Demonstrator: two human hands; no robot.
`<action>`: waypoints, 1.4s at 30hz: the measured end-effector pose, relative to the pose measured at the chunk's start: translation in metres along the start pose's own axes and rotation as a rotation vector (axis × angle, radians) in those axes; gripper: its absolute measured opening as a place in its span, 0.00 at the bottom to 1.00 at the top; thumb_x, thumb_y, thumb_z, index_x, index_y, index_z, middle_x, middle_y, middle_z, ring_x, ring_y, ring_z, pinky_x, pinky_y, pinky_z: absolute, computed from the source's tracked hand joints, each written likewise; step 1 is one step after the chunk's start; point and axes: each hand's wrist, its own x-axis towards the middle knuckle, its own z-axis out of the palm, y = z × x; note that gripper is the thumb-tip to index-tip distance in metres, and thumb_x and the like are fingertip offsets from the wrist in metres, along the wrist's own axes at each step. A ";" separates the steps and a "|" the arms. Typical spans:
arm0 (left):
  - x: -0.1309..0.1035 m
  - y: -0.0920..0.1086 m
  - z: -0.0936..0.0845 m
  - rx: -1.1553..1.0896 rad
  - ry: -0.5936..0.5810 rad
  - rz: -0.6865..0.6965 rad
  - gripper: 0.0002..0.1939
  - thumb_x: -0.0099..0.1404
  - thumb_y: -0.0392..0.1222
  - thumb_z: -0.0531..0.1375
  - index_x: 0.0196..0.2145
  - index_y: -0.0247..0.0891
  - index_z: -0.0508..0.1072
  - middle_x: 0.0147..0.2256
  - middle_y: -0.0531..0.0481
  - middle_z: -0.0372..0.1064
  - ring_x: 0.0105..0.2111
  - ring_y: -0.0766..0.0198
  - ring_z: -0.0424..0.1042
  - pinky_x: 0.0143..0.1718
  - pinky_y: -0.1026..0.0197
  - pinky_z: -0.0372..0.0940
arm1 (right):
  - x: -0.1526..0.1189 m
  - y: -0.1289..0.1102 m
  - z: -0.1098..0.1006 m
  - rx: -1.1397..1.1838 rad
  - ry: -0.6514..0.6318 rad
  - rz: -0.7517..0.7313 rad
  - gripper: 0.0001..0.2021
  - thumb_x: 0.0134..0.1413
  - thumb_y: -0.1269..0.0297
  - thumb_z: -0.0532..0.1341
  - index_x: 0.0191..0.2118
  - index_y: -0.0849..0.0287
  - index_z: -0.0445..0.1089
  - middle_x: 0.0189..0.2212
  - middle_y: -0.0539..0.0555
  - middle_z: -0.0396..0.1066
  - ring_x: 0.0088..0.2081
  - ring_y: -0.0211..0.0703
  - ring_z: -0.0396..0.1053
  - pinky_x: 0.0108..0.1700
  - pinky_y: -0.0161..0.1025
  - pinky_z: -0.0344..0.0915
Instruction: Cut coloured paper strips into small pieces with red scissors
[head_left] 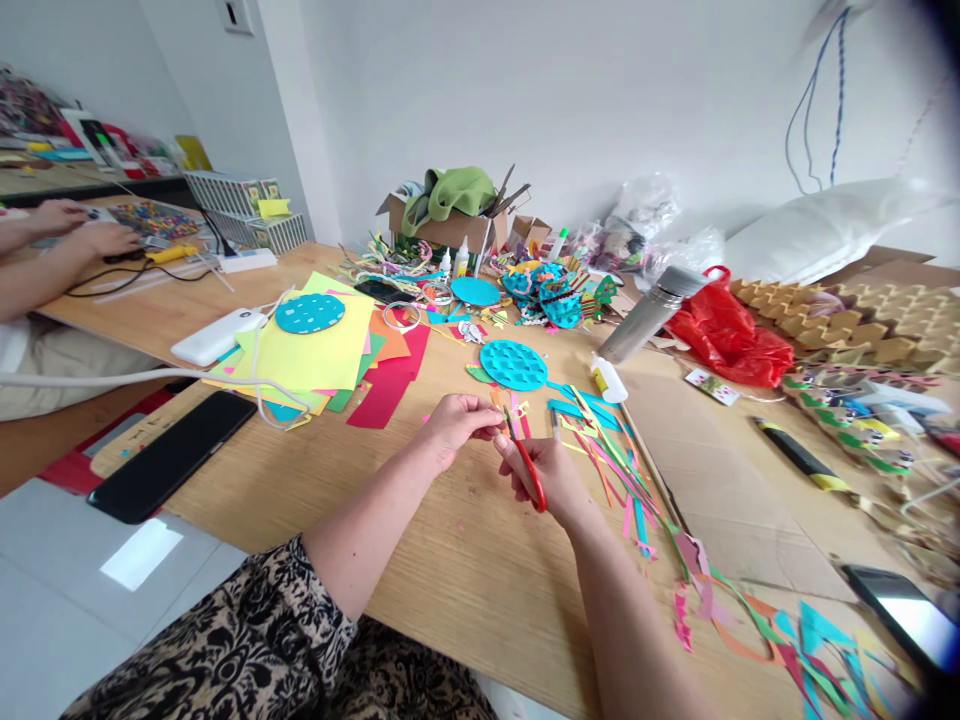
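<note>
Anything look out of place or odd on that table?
Yes: the black phone at left seems to jut past the edge of the table, over the floor. Loose paper strips also lie in a messy tangle right of the right hand.

Grey flask (643, 320) beside red bag (726, 338), beige egg trays (847, 325), black phone (176, 455), green cloth (457, 190) atop cardboard box (444, 233)
</note>
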 end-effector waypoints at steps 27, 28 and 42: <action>0.011 0.026 -0.061 1.451 0.272 -0.049 0.05 0.47 0.36 0.60 0.21 0.37 0.78 0.25 0.39 0.74 0.30 0.56 0.73 0.31 0.62 0.60 | 0.000 -0.006 -0.001 0.039 0.051 0.037 0.23 0.46 0.45 0.61 0.17 0.63 0.67 0.10 0.49 0.62 0.12 0.34 0.61 0.13 0.28 0.53; 0.011 0.027 -0.062 1.469 0.281 -0.053 0.06 0.47 0.36 0.60 0.22 0.37 0.78 0.26 0.39 0.74 0.31 0.55 0.73 0.31 0.61 0.60 | 0.000 -0.006 -0.001 0.040 0.051 0.040 0.23 0.46 0.45 0.61 0.17 0.63 0.67 0.10 0.49 0.61 0.12 0.34 0.61 0.13 0.28 0.53; 0.012 -0.003 -0.019 0.779 -0.038 0.408 0.21 0.48 0.35 0.65 0.43 0.38 0.75 0.41 0.46 0.71 0.34 0.65 0.67 0.33 0.64 0.61 | 0.002 0.001 0.000 0.002 -0.004 -0.015 0.24 0.46 0.44 0.60 0.18 0.63 0.67 0.10 0.50 0.62 0.12 0.34 0.62 0.12 0.28 0.54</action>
